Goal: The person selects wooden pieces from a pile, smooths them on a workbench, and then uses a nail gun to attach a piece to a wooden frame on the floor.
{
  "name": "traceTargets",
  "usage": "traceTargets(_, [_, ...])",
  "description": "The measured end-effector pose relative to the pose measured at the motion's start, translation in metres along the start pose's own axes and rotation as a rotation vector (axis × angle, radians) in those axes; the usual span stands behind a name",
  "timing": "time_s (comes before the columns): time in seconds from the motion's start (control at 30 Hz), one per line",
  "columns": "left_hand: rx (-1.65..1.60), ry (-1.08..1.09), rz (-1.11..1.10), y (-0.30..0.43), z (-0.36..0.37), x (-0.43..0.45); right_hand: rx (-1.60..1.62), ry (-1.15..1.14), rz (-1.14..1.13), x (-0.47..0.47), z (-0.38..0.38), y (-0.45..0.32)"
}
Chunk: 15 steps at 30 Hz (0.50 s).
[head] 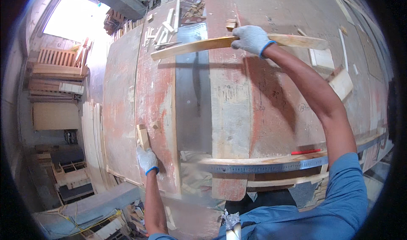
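Observation:
My right hand (251, 40), in a grey knit glove with a blue cuff, grips a long wooden board (194, 48) near its middle and holds it crosswise above the worktable; the board's shadow falls on the surface below. Gloved the same way, my left hand (147, 160) holds the near end of a short wooden block (143, 137) at the left part of the table. A small wooden block (155, 125) lies just right of that one. Behind my right hand sits another small wood block (231, 24).
A long steel ruler (254, 168) runs along the near edge, with a red pencil-like item (306, 152) beside it. Thin wood offcuts (165, 30) lie at the far left of the table. Wider wooden pieces (341, 83) lie at the right. A dark metal strip (194, 112) crosses the table.

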<state>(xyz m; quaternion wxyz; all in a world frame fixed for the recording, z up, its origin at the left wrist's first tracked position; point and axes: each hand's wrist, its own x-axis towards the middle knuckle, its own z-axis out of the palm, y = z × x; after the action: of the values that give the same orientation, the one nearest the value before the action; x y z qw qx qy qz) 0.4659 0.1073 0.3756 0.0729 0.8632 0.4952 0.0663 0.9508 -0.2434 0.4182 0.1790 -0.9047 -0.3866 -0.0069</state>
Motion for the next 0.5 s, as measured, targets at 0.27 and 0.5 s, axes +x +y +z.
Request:
traceTargets(0.27, [0.023, 0.002, -0.050, -0.005, 0.007, -0.006, -0.065, 0.049, 0.214, 0.094, 0.064, 0.027])
traceTargets(0.5, [0.024, 0.060, 0.013, -0.024, 0.024, -0.003, 0.078, 0.011, 0.432, 0.036, 0.008, 0.051])
